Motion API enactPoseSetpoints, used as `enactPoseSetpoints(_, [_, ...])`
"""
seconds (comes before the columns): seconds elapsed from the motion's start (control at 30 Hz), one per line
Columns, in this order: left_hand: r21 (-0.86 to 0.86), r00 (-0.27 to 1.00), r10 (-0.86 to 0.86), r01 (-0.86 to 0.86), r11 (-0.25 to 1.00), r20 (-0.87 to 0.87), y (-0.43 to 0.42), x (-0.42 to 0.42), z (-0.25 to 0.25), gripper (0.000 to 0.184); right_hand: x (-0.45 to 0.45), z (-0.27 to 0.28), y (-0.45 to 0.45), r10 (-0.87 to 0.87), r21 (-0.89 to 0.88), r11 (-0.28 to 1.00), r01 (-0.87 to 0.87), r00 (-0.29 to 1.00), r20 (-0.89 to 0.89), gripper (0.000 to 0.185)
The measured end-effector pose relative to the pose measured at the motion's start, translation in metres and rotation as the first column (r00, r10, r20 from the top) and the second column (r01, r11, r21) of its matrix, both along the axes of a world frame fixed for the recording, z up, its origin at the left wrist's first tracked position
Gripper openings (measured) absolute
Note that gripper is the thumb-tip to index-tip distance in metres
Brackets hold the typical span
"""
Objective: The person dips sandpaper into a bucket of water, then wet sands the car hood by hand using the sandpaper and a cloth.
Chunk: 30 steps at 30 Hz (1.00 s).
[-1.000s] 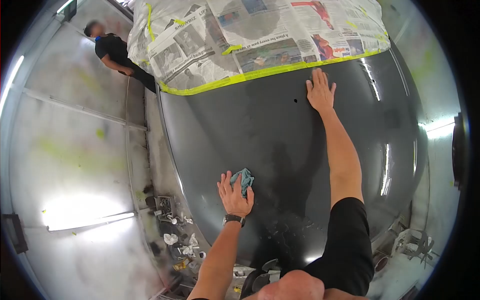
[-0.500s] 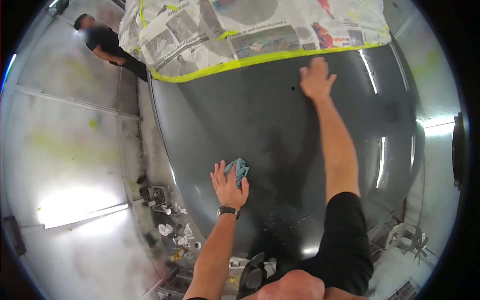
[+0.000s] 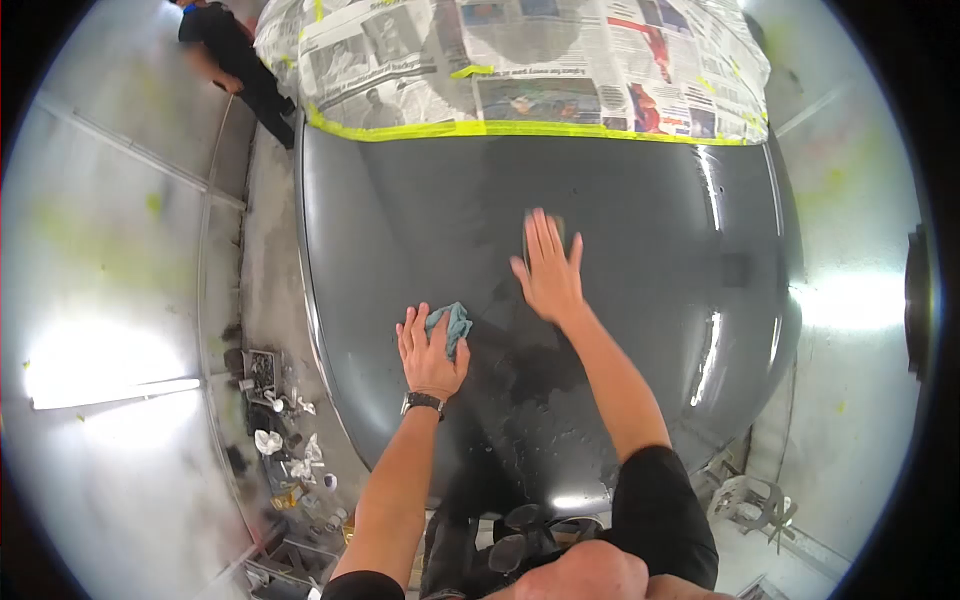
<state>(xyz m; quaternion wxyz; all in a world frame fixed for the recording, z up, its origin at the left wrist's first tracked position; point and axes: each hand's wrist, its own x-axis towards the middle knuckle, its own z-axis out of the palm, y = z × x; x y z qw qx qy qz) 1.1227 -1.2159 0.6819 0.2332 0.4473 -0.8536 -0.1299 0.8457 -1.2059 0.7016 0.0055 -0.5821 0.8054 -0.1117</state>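
Note:
A dark grey car hood (image 3: 390,210) spreads out in front of me, with wet patches and droplets on its nearer part. My left hand (image 3: 430,355) rests on the hood's left half, a crumpled blue-green cloth (image 3: 455,325) held between its thumb and fingers. Near the middle of the hood, my right hand (image 3: 550,280) lies flat with its fingers stretched out. A faint edge shows around those fingertips; whether a thin sheet lies under them I cannot make out.
Newspaper masking (image 3: 550,60) covers the area beyond the hood, edged with yellow tape (image 3: 480,129). Another person (image 3: 230,60) stands at the far left. Clutter (image 3: 285,440) lies on the floor to the left; a grey stand (image 3: 745,500) is at the right.
My right hand has come back from near the taped edge to the hood's middle, and leftward. My left hand stays on the cloth. The camera view has shifted.

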Motion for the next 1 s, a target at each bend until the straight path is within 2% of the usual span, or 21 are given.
enactPoseSetpoints(0.13, [-0.01,0.999,0.014,-0.015,1.0,-0.044,-0.004,-0.005,0.0,0.054,-0.009,-0.01,-0.161,-0.091,-0.057,0.994,0.092,0.996,0.027,0.075])
enactPoseSetpoints(0.23, [-0.01,0.998,0.006,-0.007,1.0,-0.062,-0.004,-0.002,0.0,0.053,-0.012,-0.01,-0.127,0.061,-0.073,0.995,-0.063,0.998,-0.031,0.072])
enactPoseSetpoints(0.33, [0.004,0.996,0.016,-0.016,1.0,-0.092,-0.004,-0.002,-0.001,0.053,-0.002,-0.02,-0.048,-0.028,-0.025,0.999,0.028,0.999,-0.02,0.07])
enactPoseSetpoints(0.43, [0.01,0.995,0.02,-0.019,1.0,-0.102,-0.006,-0.002,-0.003,0.053,0.006,-0.033,-0.08,-0.124,-0.122,0.985,0.119,0.992,-0.033,0.068])
enactPoseSetpoints(0.47, [0.012,0.995,0.019,-0.017,1.0,-0.096,-0.005,-0.001,-0.002,0.053,0.01,-0.021,-0.115,-0.114,-0.139,0.984,0.11,0.993,-0.019,0.066])
enactPoseSetpoints(0.53, [0.009,0.995,0.021,-0.02,1.0,-0.1,-0.004,-0.001,-0.005,0.054,0.019,-0.007,-0.181,-0.004,-0.115,0.993,-0.001,0.999,-0.046,0.06])
enactPoseSetpoints(0.6, [0.003,0.996,0.024,-0.024,1.0,-0.089,-0.002,-0.003,-0.006,0.053,0.002,-0.028,-0.206,0.13,-0.177,0.973,-0.148,0.985,-0.112,0.057])
enactPoseSetpoints(0.63, [0.0,0.996,0.02,-0.02,1.0,-0.082,-0.004,-0.002,-0.004,0.053,0.0,-0.019,-0.206,0.188,-0.204,0.955,-0.216,0.971,-0.147,0.055])
enactPoseSetpoints(0.7, [-0.003,0.995,0.01,-0.01,1.0,-0.096,-0.004,-0.002,-0.003,0.052,-0.039,0.023,-0.168,0.016,-0.019,1.0,-0.015,0.999,0.041,0.051])
enactPoseSetpoints(0.77, [-0.004,0.994,0.005,-0.006,1.0,-0.107,-0.008,0.001,-0.003,0.052,-0.082,0.0,-0.127,-0.197,-0.164,0.97,0.18,0.976,-0.094,0.051])
enactPoseSetpoints(0.87, [0.032,0.994,0.003,0.0,0.999,-0.105,0.003,0.001,0.0,0.051,-0.069,-0.033,-0.149,-0.501,-0.336,0.845,0.417,0.836,-0.222,0.053])
enactPoseSetpoints(0.9, [0.027,0.994,0.001,0.002,1.0,-0.109,0.001,-0.001,0.001,0.051,-0.043,-0.013,-0.171,-0.494,-0.237,0.856,0.459,0.861,-0.12,0.057])
enactPoseSetpoints(0.93, [0.019,0.995,0.001,0.001,1.0,-0.105,-0.005,-0.001,0.001,0.051,-0.011,0.025,-0.186,-0.361,-0.035,0.931,0.362,0.932,0.029,0.062])
enactPoseSetpoints(0.97, [0.013,0.996,0.004,-0.003,1.0,-0.09,-0.008,0.001,0.002,0.051,0.006,0.0,-0.207,-0.205,-0.14,0.97,0.199,0.979,-0.026,0.063])
enactPoseSetpoints(1.0, [0.018,0.997,0.008,-0.007,1.0,-0.082,-0.008,-0.001,0.002,0.05,0.025,-0.011,-0.219,-0.135,-0.282,0.955,0.095,0.983,-0.124,0.057])
